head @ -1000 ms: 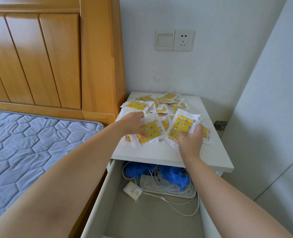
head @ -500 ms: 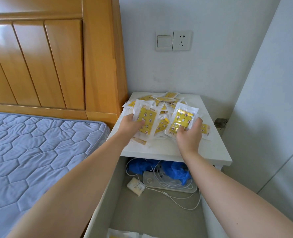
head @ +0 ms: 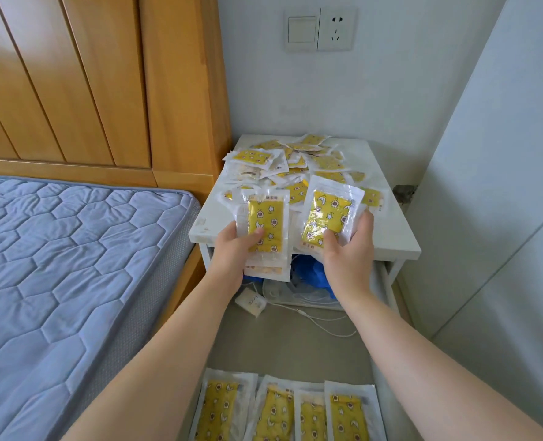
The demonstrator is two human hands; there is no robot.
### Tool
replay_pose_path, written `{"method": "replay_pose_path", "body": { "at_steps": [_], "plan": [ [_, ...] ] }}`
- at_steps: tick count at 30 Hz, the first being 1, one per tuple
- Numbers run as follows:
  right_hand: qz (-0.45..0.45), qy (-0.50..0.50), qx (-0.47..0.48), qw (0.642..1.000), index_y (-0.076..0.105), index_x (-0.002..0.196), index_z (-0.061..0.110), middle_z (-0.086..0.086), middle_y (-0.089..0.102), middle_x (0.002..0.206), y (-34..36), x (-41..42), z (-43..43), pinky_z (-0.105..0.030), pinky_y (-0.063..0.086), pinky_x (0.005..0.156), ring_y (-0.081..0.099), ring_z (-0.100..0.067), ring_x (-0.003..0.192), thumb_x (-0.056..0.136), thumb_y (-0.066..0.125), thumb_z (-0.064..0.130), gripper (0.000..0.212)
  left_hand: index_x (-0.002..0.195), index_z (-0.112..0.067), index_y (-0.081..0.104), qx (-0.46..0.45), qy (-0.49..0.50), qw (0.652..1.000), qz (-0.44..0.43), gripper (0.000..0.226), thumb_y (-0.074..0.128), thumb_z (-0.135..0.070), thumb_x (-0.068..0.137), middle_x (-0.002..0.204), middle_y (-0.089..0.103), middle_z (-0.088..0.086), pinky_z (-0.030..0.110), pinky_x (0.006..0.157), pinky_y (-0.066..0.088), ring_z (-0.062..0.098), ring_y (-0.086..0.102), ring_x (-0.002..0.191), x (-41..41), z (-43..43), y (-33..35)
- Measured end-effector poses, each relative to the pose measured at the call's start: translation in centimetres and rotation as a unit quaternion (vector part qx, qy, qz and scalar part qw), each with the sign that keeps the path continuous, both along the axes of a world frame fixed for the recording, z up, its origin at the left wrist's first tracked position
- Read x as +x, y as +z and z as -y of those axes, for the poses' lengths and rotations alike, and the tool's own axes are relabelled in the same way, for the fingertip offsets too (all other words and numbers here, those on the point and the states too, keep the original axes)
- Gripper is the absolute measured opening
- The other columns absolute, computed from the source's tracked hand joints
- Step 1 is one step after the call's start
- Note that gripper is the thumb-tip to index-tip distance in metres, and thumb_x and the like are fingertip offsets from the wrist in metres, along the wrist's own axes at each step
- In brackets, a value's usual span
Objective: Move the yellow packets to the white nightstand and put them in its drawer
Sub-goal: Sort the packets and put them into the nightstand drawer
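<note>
Over drawer (head: 295,345), handheld packets (head: 268,214), seemingly stacked

The open drawer (head: 295,348) has a bare stretch of floor in its middle, reachable from above. Its near end is filled by a row of yellow packets (head: 283,409) lying side by side. Its far end, under the white nightstand (head: 391,230), is crowded with a blue bundle (head: 308,272), a white power strip (head: 275,289), a small white box (head: 251,302) and a loose cable (head: 321,323) trailing toward the middle.

The nightstand's top is bare along its right side. A loose pile (head: 295,160) of packets covers its left and far parts.

The left hand (head: 232,253) and right hand (head: 349,249), each gripping packets, occupy the space over the top's near edge.

The mattress (head: 73,265) hems the drawer on the left, and a pale panel (head: 502,249) does so on the right.
</note>
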State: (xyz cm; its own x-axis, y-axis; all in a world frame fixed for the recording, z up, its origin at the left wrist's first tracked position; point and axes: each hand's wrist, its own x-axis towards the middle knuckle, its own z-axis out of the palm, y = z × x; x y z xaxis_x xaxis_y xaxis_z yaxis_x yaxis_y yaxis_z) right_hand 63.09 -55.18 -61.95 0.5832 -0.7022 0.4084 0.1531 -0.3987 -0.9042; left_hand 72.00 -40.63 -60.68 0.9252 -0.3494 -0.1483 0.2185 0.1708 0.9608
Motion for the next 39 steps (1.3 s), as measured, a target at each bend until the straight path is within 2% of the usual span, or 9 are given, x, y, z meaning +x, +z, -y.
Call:
{"method": "replay_pose_path", "body": {
  "at_steps": [6, 9, 13, 21, 25, 28, 31, 35, 39],
  "plan": [
    [-0.101, 0.033, -0.130, 0.986, 0.042, 0.124, 0.006, 0.002, 0.061, 0.103, -4.1, -2.7, -0.7, -0.038, 0.057, 0.077, 0.065, -0.017, 0.094, 0.091, 0.056, 0.004, 0.036, 0.111, -0.014, 0.064, 0.194, -0.120, 0.970, 0.087, 0.023, 0.064, -0.009, 0.089, 0.101, 0.072, 0.000, 0.032, 0.082, 0.056, 0.018, 0.069, 0.094, -0.9, -2.0, -4.4],
    [-0.150, 0.038, -0.146, 0.977, 0.044, 0.119, 0.007, -0.004, 0.062, 0.104, -5.9, -3.5, -0.4, -0.046, 0.058, 0.073, 0.065, -0.027, 0.094, 0.091, 0.056, 0.007, 0.030, 0.115, -0.016, 0.061, 0.332, -0.154, 0.923, 0.121, 0.027, 0.066, -0.014, 0.089, 0.108, 0.068, 0.000, 0.036, 0.090, 0.053, 0.019, 0.065, 0.099, 0.3, -2.2, -6.2],
    [-0.215, 0.039, -0.115, 0.969, 0.040, 0.125, 0.013, -0.005, 0.058, 0.119, -7.7, -3.6, 0.0, -0.042, 0.058, 0.078, 0.061, -0.022, 0.106, 0.092, 0.055, 0.007, 0.037, 0.140, -0.015, 0.043, 0.486, -0.156, 0.847, 0.148, 0.050, 0.060, -0.018, 0.093, 0.121, 0.059, 0.005, 0.024, 0.073, 0.047, 0.016, 0.058, 0.097, 1.2, -2.2, -8.1],
    [-0.352, 0.048, -0.106, 0.929, 0.040, 0.124, 0.015, -0.008, 0.057, 0.111, -9.9, -2.2, 0.0, -0.042, 0.056, 0.073, 0.058, -0.026, 0.097, 0.087, 0.057, 0.004, 0.042, 0.131, -0.010, 0.047, 0.561, -0.193, 0.792, 0.147, 0.037, 0.049, -0.011, 0.095, 0.100, 0.053, 0.004, 0.024, 0.065, 0.045, 0.015, 0.054, 0.086, 1.0, -1.6, -9.9],
    [-0.413, 0.033, 0.070, 0.907, 0.050, 0.114, 0.010, -0.008, 0.059, 0.102, -11.4, -1.9, -0.4, -0.032, 0.050, 0.068, 0.060, -0.027, 0.097, 0.083, 0.053, -0.004, 0.035, 0.127, -0.011, 0.049, 0.588, -0.166, 0.775, 0.163, 0.033, 0.050, -0.011, 0.093, 0.096, 0.055, 0.004, 0.027, 0.070, 0.051, 0.017, 0.057, 0.085, 1.3, -1.7, -9.8],
    [-0.480, 0.037, 0.343, 0.807, 0.052, 0.121, 0.004, -0.017, 0.061, 0.113, -12.8, -1.9, -0.7, -0.044, 0.052, 0.083, 0.061, -0.035, 0.105, 0.087, 0.053, -0.005, 0.035, 0.129, -0.008, 0.046, 0.599, -0.155, 0.764, 0.183, 0.036, 0.048, -0.008, 0.093, 0.096, 0.053, 0.005, 0.029, 0.070, 0.050, 0.018, 0.056, 0.085, 1.3, -1.8, -9.7],
    [-0.504, 0.075, 0.447, 0.735, 0.051, 0.116, 0.001, -0.020, 0.060, 0.116, -14.0, -1.8, -1.2, -0.050, 0.048, 0.092, 0.060, -0.039, 0.108, 0.090, 0.048, -0.009, 0.028, 0.129, -0.007, 0.046, 0.599, -0.150, 0.764, 0.188, 0.036, 0.047, -0.007, 0.093, 0.099, 0.055, 0.007, 0.030, 0.069, 0.050, 0.019, 0.055, 0.085, 1.3, -1.8, -9.6],
    [-0.455, 0.096, 0.499, 0.731, 0.048, 0.111, 0.002, -0.021, 0.057, 0.118, -15.3, -1.3, -2.4, -0.054, 0.046, 0.094, 0.058, -0.039, 0.113, 0.093, 0.041, -0.011, 0.023, 0.131, -0.010, 0.045, 0.596, -0.142, 0.769, 0.182, 0.039, 0.049, -0.007, 0.092, 0.100, 0.054, 0.006, 0.030, 0.069, 0.051, 0.019, 0.056, 0.085, 1.2, -1.7, -9.5],
    [-0.445, 0.080, 0.427, 0.783, 0.053, 0.118, -0.002, -0.019, 0.062, 0.116, -16.4, -0.2, -3.1, -0.049, 0.050, 0.094, 0.063, -0.036, 0.105, 0.089, 0.054, -0.006, 0.029, 0.130, -0.013, 0.045, 0.593, -0.138, 0.774, 0.173, 0.039, 0.051, -0.007, 0.091, 0.098, 0.055, 0.005, 0.031, 0.073, 0.055, 0.019, 0.060, 0.087, 1.2, -1.7, -9.6]
  ]
}}
